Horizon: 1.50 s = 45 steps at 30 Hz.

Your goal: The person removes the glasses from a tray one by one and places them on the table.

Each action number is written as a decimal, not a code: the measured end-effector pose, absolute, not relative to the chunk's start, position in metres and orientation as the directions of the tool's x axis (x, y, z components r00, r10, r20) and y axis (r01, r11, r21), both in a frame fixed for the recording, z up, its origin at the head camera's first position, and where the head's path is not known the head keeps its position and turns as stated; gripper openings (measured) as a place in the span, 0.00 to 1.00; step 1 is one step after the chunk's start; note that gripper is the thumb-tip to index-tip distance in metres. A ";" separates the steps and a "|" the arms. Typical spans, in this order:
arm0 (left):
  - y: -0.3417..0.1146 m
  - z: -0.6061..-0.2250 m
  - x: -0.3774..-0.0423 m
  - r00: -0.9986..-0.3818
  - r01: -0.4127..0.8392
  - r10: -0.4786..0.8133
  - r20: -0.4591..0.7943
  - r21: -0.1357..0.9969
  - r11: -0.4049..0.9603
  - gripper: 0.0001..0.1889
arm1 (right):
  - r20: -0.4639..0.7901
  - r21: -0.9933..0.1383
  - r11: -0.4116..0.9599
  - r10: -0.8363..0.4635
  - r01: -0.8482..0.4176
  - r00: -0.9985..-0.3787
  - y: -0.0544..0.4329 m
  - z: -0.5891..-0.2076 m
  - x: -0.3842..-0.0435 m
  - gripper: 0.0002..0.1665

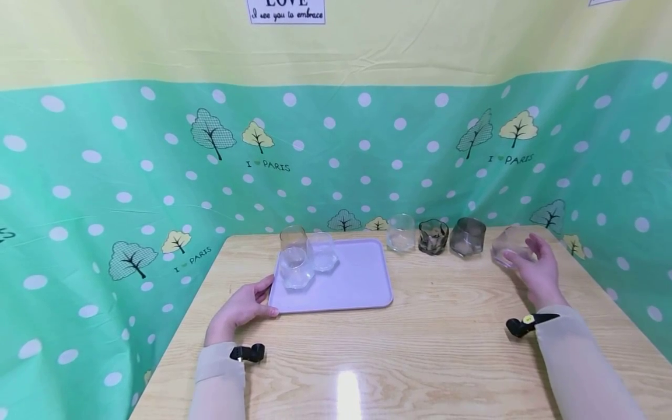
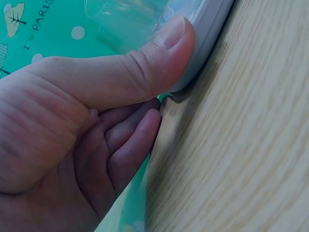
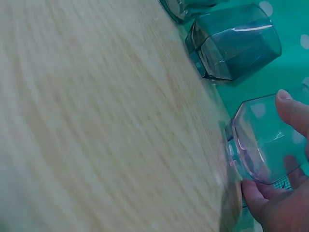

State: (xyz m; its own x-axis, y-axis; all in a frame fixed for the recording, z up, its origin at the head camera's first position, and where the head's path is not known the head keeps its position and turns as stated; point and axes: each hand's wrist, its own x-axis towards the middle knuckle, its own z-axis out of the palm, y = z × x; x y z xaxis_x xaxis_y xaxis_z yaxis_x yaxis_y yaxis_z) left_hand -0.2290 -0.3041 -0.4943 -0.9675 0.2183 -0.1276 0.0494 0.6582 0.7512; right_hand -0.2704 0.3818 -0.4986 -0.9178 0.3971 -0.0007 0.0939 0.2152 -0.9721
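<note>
My left hand [image 1: 242, 307] grips the left edge of a lilac tray [image 1: 352, 286] that lies on the table. In the left wrist view the thumb [image 2: 171, 46] rests on the tray's rim, the other fingers beside and below it. Three glasses stand on the tray's left part: an amber-tinted glass [image 1: 291, 235], a clear glass [image 1: 296, 275] in front and another clear glass [image 1: 324, 256]. Far right, my right hand [image 1: 541, 274] holds a faintly pink, faceted glass [image 3: 263, 140] between thumb and fingers, close over the table's back edge area.
Along the back of the wooden table [image 1: 420, 350], right of the tray, stand a clear glass [image 1: 401, 236], a dark wavy glass [image 1: 433, 238] and a smoky grey glass [image 1: 468, 238]. A green dotted curtain [image 1: 336, 134] hangs behind and at both sides.
</note>
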 end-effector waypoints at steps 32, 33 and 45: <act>-0.305 -0.496 -0.227 -0.971 0.047 0.205 -0.119 0.752 0.658 0.55 | -0.018 -0.941 0.316 0.308 0.120 -0.951 0.380 -0.490 -0.292 0.62; -0.305 -0.496 -0.227 -0.972 0.047 0.205 -0.119 0.751 0.659 0.55 | -0.015 -0.940 0.322 0.300 0.116 -0.954 0.381 -0.490 -0.292 0.63; -0.305 -0.496 -0.227 -0.972 0.051 0.206 -0.115 0.751 0.659 0.55 | 0.001 -0.932 0.347 0.298 0.107 -0.955 0.381 -0.495 -0.289 0.63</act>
